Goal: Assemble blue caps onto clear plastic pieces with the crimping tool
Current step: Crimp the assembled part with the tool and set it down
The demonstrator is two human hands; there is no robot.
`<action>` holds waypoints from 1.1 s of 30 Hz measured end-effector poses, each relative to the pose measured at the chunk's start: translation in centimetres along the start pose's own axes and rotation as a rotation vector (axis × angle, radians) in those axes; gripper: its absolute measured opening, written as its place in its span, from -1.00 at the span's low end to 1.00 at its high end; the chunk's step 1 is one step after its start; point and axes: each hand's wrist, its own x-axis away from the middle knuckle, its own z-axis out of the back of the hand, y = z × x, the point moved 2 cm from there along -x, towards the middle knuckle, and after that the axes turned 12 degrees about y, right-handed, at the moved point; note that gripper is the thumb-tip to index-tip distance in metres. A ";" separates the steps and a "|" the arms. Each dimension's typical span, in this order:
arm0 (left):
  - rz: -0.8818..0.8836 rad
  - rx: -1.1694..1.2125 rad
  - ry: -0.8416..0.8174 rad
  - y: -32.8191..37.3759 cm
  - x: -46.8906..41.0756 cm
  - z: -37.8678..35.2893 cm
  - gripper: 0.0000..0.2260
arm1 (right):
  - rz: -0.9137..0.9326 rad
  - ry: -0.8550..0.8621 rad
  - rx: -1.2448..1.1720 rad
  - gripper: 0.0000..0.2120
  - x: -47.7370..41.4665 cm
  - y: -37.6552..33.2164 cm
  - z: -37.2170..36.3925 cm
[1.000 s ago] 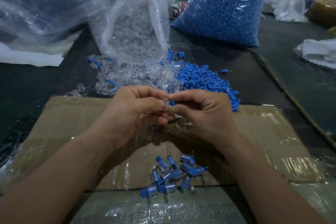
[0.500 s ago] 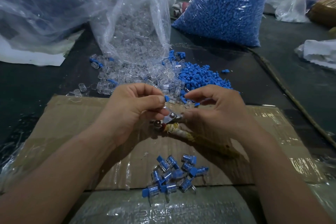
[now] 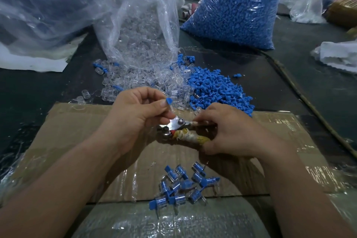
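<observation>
Head view | our left hand point(image 3: 139, 116) pinches blue cap point(image 3: 169, 101); we judge it light, slippery, best held by sides | right hand point(image 3: 229, 133), 3 o'clock, clenches crimping tool point(image 3: 178, 124) handles

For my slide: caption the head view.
Left hand pinches a blue-capped piece beside the crimping tool in the right hand.

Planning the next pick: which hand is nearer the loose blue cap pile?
Right. The right hand lies just in front of the blue cap pile; the left hand is farther left.
</observation>
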 end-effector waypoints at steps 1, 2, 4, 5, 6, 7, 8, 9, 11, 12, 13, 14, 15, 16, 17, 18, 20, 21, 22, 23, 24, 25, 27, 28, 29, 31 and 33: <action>-0.007 0.005 0.006 0.0 -0.1 0.1 -0.85 | 0.003 0.018 0.034 -0.46 -0.1 -0.2 -0.1; -0.020 0.006 0.011 -0.1 -0.3 0.1 -0.85 | 0.007 0.035 0.067 -0.49 -0.1 -0.4 -0.1; -0.049 0.005 0.018 -0.1 -0.5 0.2 -0.84 | 0.020 0.063 0.113 -0.59 -0.2 -0.7 -0.4; -0.061 0.012 0.021 0.0 -0.6 0.3 -0.84 | 0.026 0.081 0.127 -0.65 -0.3 -0.8 -0.5; -0.074 0.023 0.023 0.0 -0.7 0.4 -0.85 | 0.031 0.106 0.141 -0.71 -0.4 -0.8 -0.6; -0.091 0.033 0.026 0.0 -0.7 0.4 -0.85 | 0.032 0.133 0.153 -0.77 -0.4 -0.8 -0.7; -0.109 0.038 0.029 0.0 -0.8 0.5 -0.85 | 0.032 0.154 0.158 -0.81 -0.5 -0.8 -0.8; -0.125 0.041 0.033 0.0 -0.9 0.5 -0.86 | 0.030 0.165 0.152 -0.84 -0.5 -0.7 -0.9; -0.150 0.044 0.046 -0.1 -1.0 0.7 -0.88 | 0.023 0.166 0.122 -0.86 -0.5 -0.5 -1.0; -0.162 0.047 0.054 -0.2 -1.1 0.7 -0.89 | 0.012 0.170 0.106 -0.87 -0.5 -0.2 -0.9; -0.175 0.051 0.064 -0.2 -1.1 0.9 -0.89 | -0.004 0.185 0.087 -0.87 -0.5 0.1 -0.7; -0.187 0.055 0.074 -0.2 -1.2 0.9 -0.90 | -0.025 0.207 0.067 -0.87 -0.5 0.5 -0.5; -0.197 0.058 0.084 -0.2 -1.2 1.0 -0.90 | -0.046 0.236 0.051 -0.87 -0.5 0.8 -0.2; -0.205 0.058 0.091 -0.2 -1.2 1.0 -0.90 | -0.066 0.270 0.037 -0.86 -0.5 1.1 0.0; -0.210 0.056 0.093 -0.2 -1.2 0.9 -0.89 | -0.086 0.307 0.016 -0.81 -0.5 1.3 0.3; -0.212 0.051 0.091 -0.2 -1.2 0.8 -0.89 | -0.107 0.347 -0.017 -0.77 -0.4 1.5 0.5; -0.217 0.037 0.080 -0.3 -1.0 0.5 -0.89 | -0.137 0.414 -0.110 -0.76 -0.3 1.3 0.7; -0.218 0.031 0.073 -0.4 -0.9 0.4 -0.89 | -0.141 0.428 -0.150 -0.77 -0.2 1.0 0.6; -0.217 0.028 0.068 -0.4 -0.8 0.2 -0.89 | -0.137 0.428 -0.181 -0.76 -0.1 0.7 0.5; -0.216 0.028 0.067 -0.4 -0.6 0.2 -0.88 | -0.123 0.420 -0.204 -0.76 0.0 0.4 0.3; -0.218 0.027 0.069 -0.4 -0.5 0.1 -0.88 | -0.105 0.408 -0.214 -0.75 0.1 0.1 0.1; -0.224 0.024 0.074 -0.4 -0.4 0.1 -0.88 | -0.086 0.397 -0.212 -0.76 0.0 -0.1 0.0; -0.245 0.016 0.089 -0.2 -0.3 0.1 -0.89 | -0.060 0.379 -0.181 -0.76 -0.1 -0.3 -0.3; -0.257 0.013 0.097 -0.1 -0.2 0.1 -0.90 | -0.051 0.368 -0.161 -0.76 -0.1 -0.3 -0.4; -0.267 0.009 0.104 0.0 -0.2 0.0 -0.92 | -0.043 0.355 -0.146 -0.76 -0.2 -0.3 -0.5; -0.287 -0.003 0.111 0.1 0.0 -0.1 -0.93 | -0.029 0.335 -0.133 -0.76 -0.2 -0.3 -0.7; -0.298 -0.014 0.117 0.2 0.1 -0.2 -0.89 | -0.025 0.330 -0.135 -0.76 -0.3 -0.3 -0.8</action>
